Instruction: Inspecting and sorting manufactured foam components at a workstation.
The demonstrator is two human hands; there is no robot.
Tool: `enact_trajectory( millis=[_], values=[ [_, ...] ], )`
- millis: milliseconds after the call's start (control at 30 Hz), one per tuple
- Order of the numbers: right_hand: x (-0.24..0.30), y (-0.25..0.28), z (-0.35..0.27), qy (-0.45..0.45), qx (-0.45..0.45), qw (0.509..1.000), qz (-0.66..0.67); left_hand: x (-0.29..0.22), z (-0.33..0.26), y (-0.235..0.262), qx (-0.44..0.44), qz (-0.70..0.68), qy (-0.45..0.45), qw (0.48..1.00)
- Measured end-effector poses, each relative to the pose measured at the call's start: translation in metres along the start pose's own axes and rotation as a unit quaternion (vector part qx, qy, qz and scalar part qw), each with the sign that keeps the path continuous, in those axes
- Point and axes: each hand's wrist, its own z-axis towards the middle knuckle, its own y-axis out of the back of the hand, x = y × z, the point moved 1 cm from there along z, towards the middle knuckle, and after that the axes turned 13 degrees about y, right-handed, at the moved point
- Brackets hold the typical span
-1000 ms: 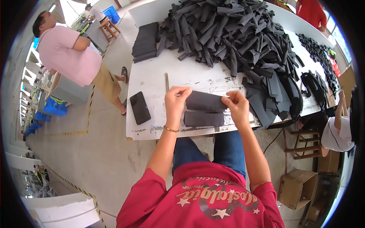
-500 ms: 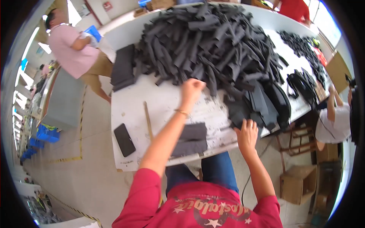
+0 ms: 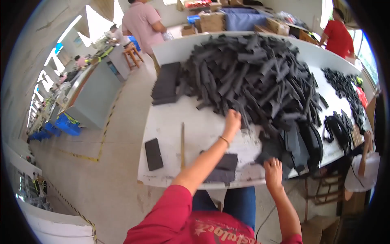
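Note:
My left hand (image 3: 232, 120) reaches to the near edge of a big heap of black fabric strips (image 3: 248, 77), its fingers closed on the end of a black strip. Lower right, my right hand (image 3: 274, 173) has its fingers drawn together at the near edge of a flat black fabric piece (image 3: 270, 148). Partly hidden by my left forearm, a small stack of dark rectangular pieces (image 3: 223, 167) lies near the table's front edge. The undersides of both hands are hidden, so their exact grip shows only in part.
On the white table (image 3: 168, 122) lie a phone (image 3: 154, 154), a thin wooden stick (image 3: 183, 142) and a neat black stack (image 3: 166, 83). Black bags (image 3: 310, 142) stand at right, beside more black parts (image 3: 339, 89). Other people stand beyond the table; another is at far right.
My view has tilted up, showing more of the room. My right hand's fingers have gone from spread to drawn together. The person in pink has moved farther off.

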Motion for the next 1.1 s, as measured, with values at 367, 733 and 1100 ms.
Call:
enact_trajectory(
  millis=[367,733,1100],
  values=[
    [0.086,0.086,0.043,-0.101,-0.154,0.925,0.333,-0.052,-0.120,0.121,0.176,-0.450,0.202,0.852],
    [0.117,0.097,0.037,0.013,-0.226,0.953,0.201,-0.059,-0.161,0.130,0.215,-0.463,0.238,0.826],
    [0.112,0.101,0.044,0.065,-0.245,0.966,0.043,-0.063,-0.177,0.129,0.287,-0.436,0.223,0.823]
  ],
)
